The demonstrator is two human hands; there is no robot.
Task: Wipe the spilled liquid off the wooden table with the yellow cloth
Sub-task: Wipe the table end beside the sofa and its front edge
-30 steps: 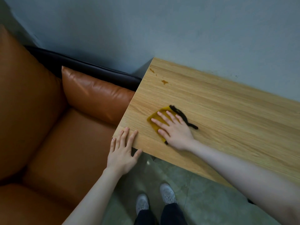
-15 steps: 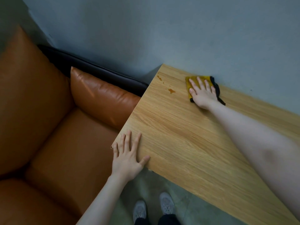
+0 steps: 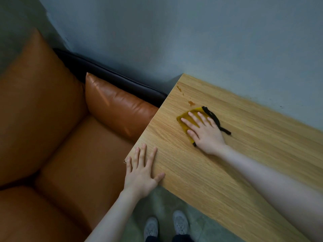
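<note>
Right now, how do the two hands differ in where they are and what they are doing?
The left hand lies on bare wood at the near corner of the wooden table; the right hand is farther in, near the brown drips. The left hand touches only the table; the right hand presses on the yellow cloth. Both lie flat with fingers straight and spread.

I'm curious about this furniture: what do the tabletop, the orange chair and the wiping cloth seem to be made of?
Tabletop: light wood or wood-look laminate, matte, straight grain lines. Chair: orange leather or imitation, with glossy highlights and creases. Cloth: soft yellow fabric with black stitched edging, perhaps microfibre.
</note>
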